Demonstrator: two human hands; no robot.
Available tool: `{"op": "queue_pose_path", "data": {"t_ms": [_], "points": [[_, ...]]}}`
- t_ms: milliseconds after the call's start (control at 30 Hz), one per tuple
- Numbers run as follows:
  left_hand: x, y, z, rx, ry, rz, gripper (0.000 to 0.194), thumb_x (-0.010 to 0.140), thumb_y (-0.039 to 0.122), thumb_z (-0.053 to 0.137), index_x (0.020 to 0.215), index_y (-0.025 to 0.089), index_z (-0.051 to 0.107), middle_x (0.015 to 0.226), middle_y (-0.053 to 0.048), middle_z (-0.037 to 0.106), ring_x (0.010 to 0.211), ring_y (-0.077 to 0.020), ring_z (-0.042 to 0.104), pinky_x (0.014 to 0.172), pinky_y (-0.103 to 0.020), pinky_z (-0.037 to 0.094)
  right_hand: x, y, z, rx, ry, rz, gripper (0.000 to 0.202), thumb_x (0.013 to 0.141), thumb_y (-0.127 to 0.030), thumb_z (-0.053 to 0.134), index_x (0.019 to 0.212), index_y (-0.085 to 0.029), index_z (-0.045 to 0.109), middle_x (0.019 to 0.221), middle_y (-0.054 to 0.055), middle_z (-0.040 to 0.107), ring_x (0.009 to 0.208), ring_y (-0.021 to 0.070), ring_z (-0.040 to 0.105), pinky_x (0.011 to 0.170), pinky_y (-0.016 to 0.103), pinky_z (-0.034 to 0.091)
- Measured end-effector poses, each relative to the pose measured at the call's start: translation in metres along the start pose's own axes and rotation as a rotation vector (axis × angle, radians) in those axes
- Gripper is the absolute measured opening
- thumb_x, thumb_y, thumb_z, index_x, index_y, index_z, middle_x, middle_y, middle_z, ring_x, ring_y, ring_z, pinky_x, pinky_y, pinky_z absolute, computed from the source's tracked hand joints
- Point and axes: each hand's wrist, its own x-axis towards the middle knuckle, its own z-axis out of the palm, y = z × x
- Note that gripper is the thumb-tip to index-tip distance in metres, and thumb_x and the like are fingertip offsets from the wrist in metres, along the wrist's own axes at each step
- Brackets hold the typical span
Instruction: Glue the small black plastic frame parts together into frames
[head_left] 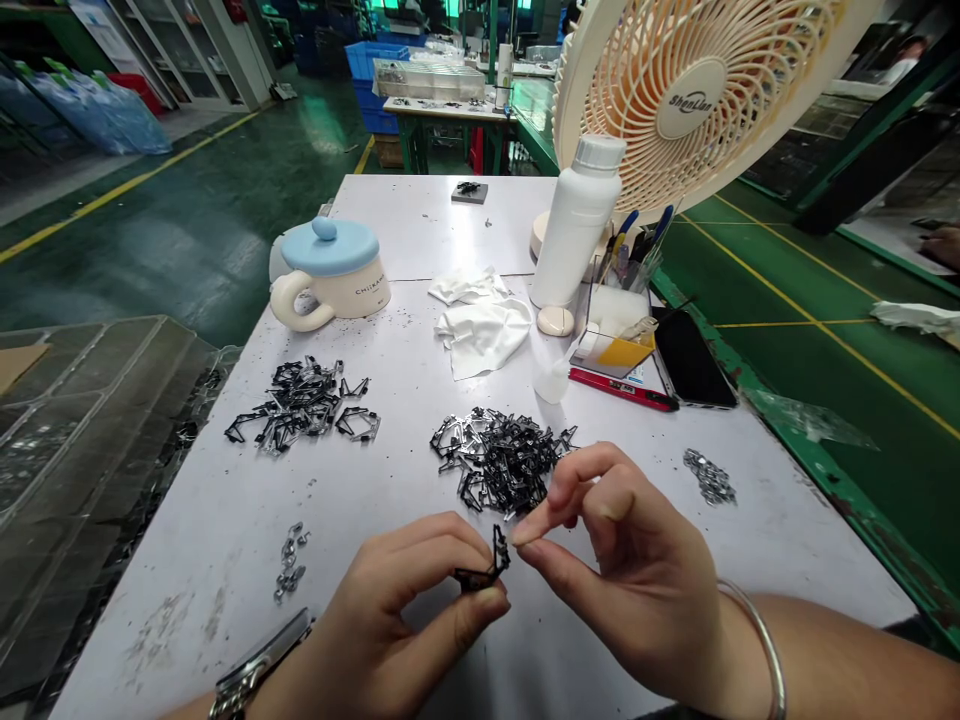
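Between the thumb and fingers of my left hand (409,600) is a small black angular plastic part (487,568). My right hand (622,560) is just to its right, thumb and index fingertip pinched together close to the part; whatever is in that pinch is too small to make out. Beyond both hands lies a heap of similar black parts (510,460). A second heap of black parts (300,400) sits farther left. Small shiny metal pieces (291,562) lie left of my left hand, and another cluster of metal pieces (709,477) is at the right.
A lidded mug (352,270) stands back left, near white cloths (484,330). At the back right are a white bottle (577,220), a pen holder (619,320), a red cutter (622,389), a phone (694,358) and a large fan (697,100). Clear trays (90,400) adjoin the table's left edge.
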Motion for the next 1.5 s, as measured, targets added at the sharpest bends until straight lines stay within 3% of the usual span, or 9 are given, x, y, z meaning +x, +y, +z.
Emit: {"op": "queue_pose_path", "data": {"t_ms": [433,533,633,800,1000,1267,1333,1400,1500], "points": [[0.004,0.004,-0.002,-0.141,-0.051,-0.181,0.017,0.089,0.022,0.054,0.073,0.02,0.058,0.074,0.002,0.057,0.071,-0.0111,0.054,0.063,-0.02,0.043,0.001,0.0,-0.001,0.086,-0.034,0.009,0.035,0.075,0.002,0.057,0.072,-0.02,0.03,0.089,-0.002,0.041,0.074,0.01,0.066,0.065,0.027,0.054],[0.006,0.004,-0.004,-0.213,-0.01,-0.247,0.02,0.088,0.023,0.055,0.069,0.019,0.057,0.069,0.003,0.054,0.065,-0.01,0.049,0.06,-0.02,0.04,0.001,-0.002,0.0,0.177,-0.09,0.07,0.037,0.074,0.003,0.057,0.073,-0.02,0.029,0.088,-0.003,0.04,0.073,0.0098,0.066,0.064,0.026,0.054],[0.006,0.003,-0.007,-0.275,0.033,-0.311,0.022,0.087,0.024,0.056,0.066,0.018,0.057,0.066,0.003,0.051,0.062,-0.0093,0.045,0.06,-0.019,0.039,0.002,-0.004,-0.002,0.174,-0.116,0.038,0.037,0.073,0.006,0.055,0.073,-0.02,0.029,0.088,-0.002,0.04,0.073,0.0097,0.064,0.063,0.027,0.053],[0.005,-0.002,-0.007,-0.376,0.013,-0.373,0.024,0.087,0.032,0.058,0.068,0.018,0.06,0.066,0.003,0.052,0.062,-0.0101,0.046,0.061,-0.02,0.04,0.009,-0.005,-0.01,0.03,-0.056,-0.051,0.028,0.073,0.002,0.052,0.078,-0.02,0.038,0.086,0.0,0.046,0.078,0.0111,0.057,0.067,0.029,0.049],[0.002,-0.01,-0.007,-0.524,-0.014,-0.389,0.025,0.089,0.035,0.057,0.072,0.018,0.063,0.07,0.002,0.056,0.07,-0.0114,0.051,0.069,-0.022,0.04,0.013,0.002,-0.01,-0.253,-0.209,-0.128,0.041,0.074,-0.021,0.065,0.112,-0.02,0.053,0.103,0.007,0.056,0.099,0.0193,0.051,0.086,0.039,0.047],[0.004,-0.007,-0.005,-0.71,-0.14,-0.48,0.026,0.085,0.036,0.061,0.071,0.015,0.06,0.065,0.001,0.055,0.063,-0.0108,0.051,0.065,-0.023,0.042,0.013,0.006,-0.006,-0.372,-0.223,-0.184,0.029,0.076,-0.027,0.067,0.105,-0.022,0.061,0.094,0.004,0.061,0.09,0.018,0.052,0.08,0.037,0.044],[0.006,-0.004,-0.004,-0.656,-0.173,-0.502,0.028,0.085,0.039,0.06,0.071,0.015,0.058,0.064,0.002,0.054,0.062,-0.0105,0.051,0.066,-0.023,0.042,0.015,0.006,-0.009,-0.409,-0.237,-0.203,0.026,0.075,-0.027,0.068,0.099,-0.022,0.061,0.09,0.003,0.061,0.088,0.0179,0.052,0.078,0.037,0.042],[0.008,-0.003,-0.009,-0.441,-0.173,-0.49,0.027,0.086,0.041,0.057,0.079,0.016,0.058,0.067,0.002,0.054,0.062,-0.0111,0.053,0.063,-0.023,0.044,0.019,0.01,-0.014,-0.505,-0.232,-0.247,0.024,0.076,-0.027,0.067,0.098,-0.022,0.061,0.09,0.004,0.062,0.087,0.0185,0.053,0.077,0.037,0.04],[0.013,-0.008,-0.028,0.306,0.008,-0.301,0.027,0.09,0.041,0.049,0.102,0.018,0.055,0.081,-0.001,0.058,0.066,-0.0133,0.056,0.06,-0.025,0.047,0.025,0.02,-0.022,-0.759,-0.206,-0.305,0.022,0.079,-0.027,0.064,0.1,-0.022,0.06,0.092,0.006,0.063,0.088,0.0204,0.053,0.078,0.039,0.036]]}}
